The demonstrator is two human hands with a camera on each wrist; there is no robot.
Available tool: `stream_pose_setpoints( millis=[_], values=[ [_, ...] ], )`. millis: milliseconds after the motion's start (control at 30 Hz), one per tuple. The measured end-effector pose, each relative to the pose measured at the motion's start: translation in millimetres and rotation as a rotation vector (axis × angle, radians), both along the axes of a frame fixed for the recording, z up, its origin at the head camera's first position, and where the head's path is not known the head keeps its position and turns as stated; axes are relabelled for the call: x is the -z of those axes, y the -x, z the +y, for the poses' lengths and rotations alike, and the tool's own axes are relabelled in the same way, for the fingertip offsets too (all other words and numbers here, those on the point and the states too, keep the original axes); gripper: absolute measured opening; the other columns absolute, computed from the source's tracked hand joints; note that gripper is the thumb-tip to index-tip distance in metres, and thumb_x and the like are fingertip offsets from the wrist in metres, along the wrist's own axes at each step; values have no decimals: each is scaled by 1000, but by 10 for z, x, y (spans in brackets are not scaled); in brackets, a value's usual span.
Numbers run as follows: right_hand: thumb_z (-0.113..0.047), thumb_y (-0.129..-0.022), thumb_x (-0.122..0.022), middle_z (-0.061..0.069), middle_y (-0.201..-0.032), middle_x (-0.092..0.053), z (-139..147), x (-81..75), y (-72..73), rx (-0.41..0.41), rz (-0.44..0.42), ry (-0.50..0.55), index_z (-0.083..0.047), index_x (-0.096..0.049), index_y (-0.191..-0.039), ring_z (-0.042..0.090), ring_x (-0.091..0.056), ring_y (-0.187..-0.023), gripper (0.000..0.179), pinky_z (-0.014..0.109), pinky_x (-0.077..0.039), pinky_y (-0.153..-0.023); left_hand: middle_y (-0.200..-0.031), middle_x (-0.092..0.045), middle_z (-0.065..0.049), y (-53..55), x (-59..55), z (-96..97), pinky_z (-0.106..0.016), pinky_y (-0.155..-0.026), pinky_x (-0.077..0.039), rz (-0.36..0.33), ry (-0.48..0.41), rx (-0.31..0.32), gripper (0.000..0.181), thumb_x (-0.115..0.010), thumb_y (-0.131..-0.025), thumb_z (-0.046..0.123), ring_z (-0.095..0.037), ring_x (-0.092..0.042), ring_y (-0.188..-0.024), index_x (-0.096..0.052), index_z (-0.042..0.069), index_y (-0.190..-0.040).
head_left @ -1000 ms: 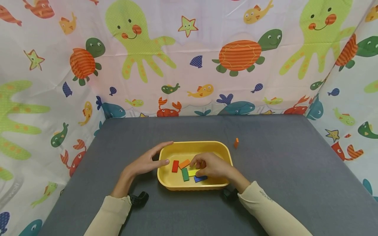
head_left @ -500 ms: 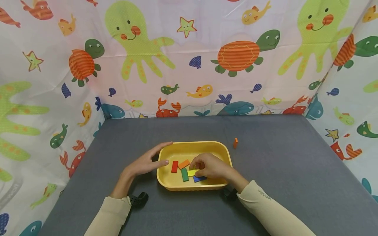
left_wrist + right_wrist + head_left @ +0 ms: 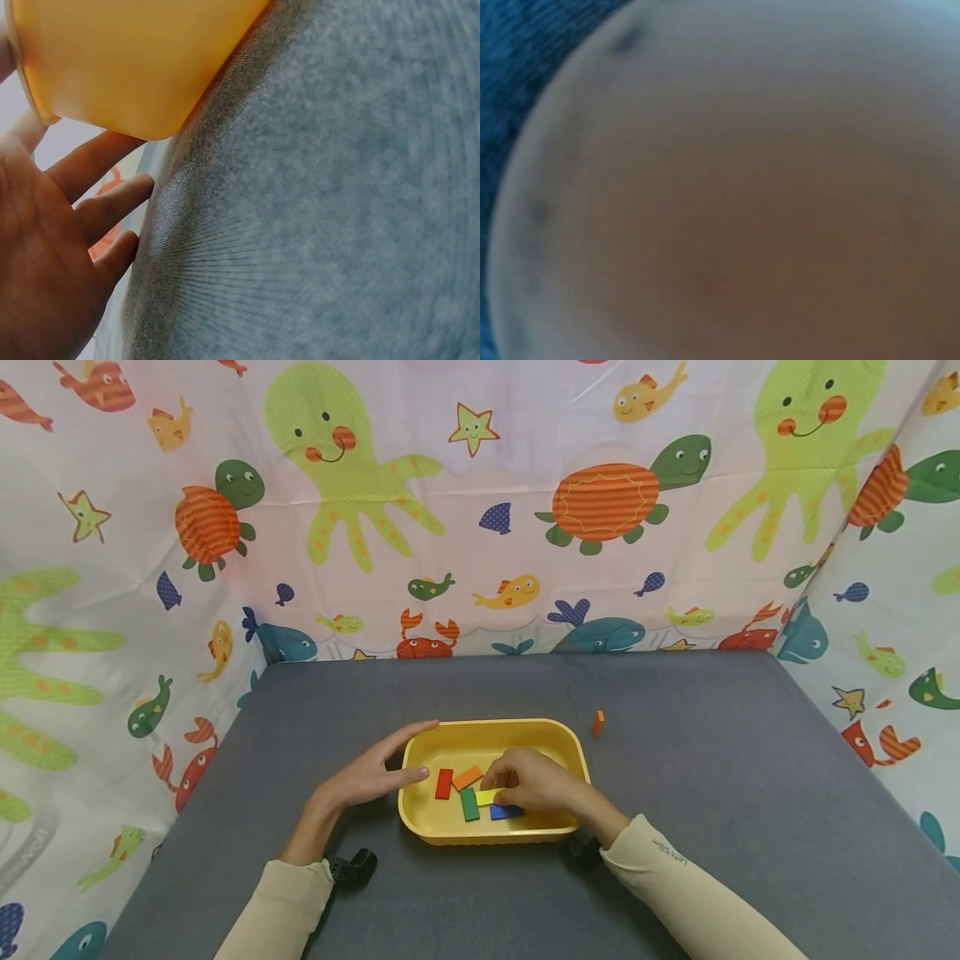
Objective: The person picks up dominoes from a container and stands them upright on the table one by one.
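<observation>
A yellow plastic tub (image 3: 551, 737) sits on the grey table. Inside lie a red block (image 3: 444, 784), an orange block (image 3: 468, 777), a green block (image 3: 469, 804) and a blue block (image 3: 506, 812), all flat and close together. My right hand (image 3: 536, 779) reaches into the tub, thumb and index finger pinching a yellow block (image 3: 487, 797) whose right end they cover. My left hand (image 3: 367, 772) rests on the tub's left end with its fingers extended, thumb at the rim. In the left wrist view, its fingers (image 3: 97, 161) spread beside the tub's outer wall (image 3: 135, 60).
A thin orange block (image 3: 598, 724) stands upright on the table (image 3: 712, 793), behind and right of the tub. A curtain (image 3: 465, 493) printed with sea animals encloses the back and sides. Blurred pale surface (image 3: 742, 187) fills most of the right wrist view.
The blue block has turned slightly to lie straighter, and the yellow block has shifted a little under my right fingers. My left hand stays on the tub.
</observation>
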State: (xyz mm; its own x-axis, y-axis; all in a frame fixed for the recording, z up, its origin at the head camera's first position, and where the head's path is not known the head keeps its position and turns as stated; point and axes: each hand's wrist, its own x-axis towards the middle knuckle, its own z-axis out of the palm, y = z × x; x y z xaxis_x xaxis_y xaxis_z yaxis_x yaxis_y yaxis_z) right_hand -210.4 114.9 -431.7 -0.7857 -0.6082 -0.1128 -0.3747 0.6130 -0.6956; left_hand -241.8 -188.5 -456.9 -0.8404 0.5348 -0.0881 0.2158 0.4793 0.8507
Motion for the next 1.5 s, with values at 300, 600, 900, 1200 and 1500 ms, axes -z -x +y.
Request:
stream_pose_setpoints(
  millis=[300, 600, 900, 1200, 1500],
  values=[
    [-7, -90, -75, 0, -102, -74, -21, 37, 41, 23, 1, -28, -13, -79, -107, 13, -58, -88, 18, 35, -53, -82, -163, -36, 5, 4, 15, -3, -68, -118, -31, 5, -4, 5, 69, -70, -93, 37, -29, -35, -150, -36, 47, -152],
    [-8, -88, -77, 1, -102, -73, -34, 22, 30, 20, 41, -40, -12, -78, -108, 18, -62, -92, 20, 39, -56, -86, -163, -36, 5, 1, 2, 0, -67, -117, -32, 0, -3, 3, 70, -70, -92, 37, -29, -36, -149, -36, 46, -153],
    [-5, -85, -79, 2, -98, -70, -40, -1, 16, -25, 73, -45, -11, -79, -109, 21, -57, -87, 25, 30, -49, -79, -163, -35, 5, 1, -7, 5, -68, -119, -28, -2, -8, 6, 68, -69, -93, 34, -28, -34, -150, -37, 46, -152],
    [-11, -85, -82, 1, -94, -66, -50, 3, -15, -39, 123, -99, -15, -79, -113, 18, -54, -85, 29, 26, -46, -73, -164, -35, 6, 0, -2, -4, -68, -119, -28, -1, -12, 9, 69, -70, -93, 37, -28, -33, -150, -37, 46, -152],
    [-12, -86, -80, 1, -93, -65, -43, 19, -14, -43, 126, -97, -15, -79, -112, 17, -54, -81, 27, 25, -46, -70, -163, -35, 6, 1, 6, -5, -68, -119, -28, 3, -11, 9, 68, -70, -93, 37, -28, -34, -150, -37, 46, -152]
  ],
)
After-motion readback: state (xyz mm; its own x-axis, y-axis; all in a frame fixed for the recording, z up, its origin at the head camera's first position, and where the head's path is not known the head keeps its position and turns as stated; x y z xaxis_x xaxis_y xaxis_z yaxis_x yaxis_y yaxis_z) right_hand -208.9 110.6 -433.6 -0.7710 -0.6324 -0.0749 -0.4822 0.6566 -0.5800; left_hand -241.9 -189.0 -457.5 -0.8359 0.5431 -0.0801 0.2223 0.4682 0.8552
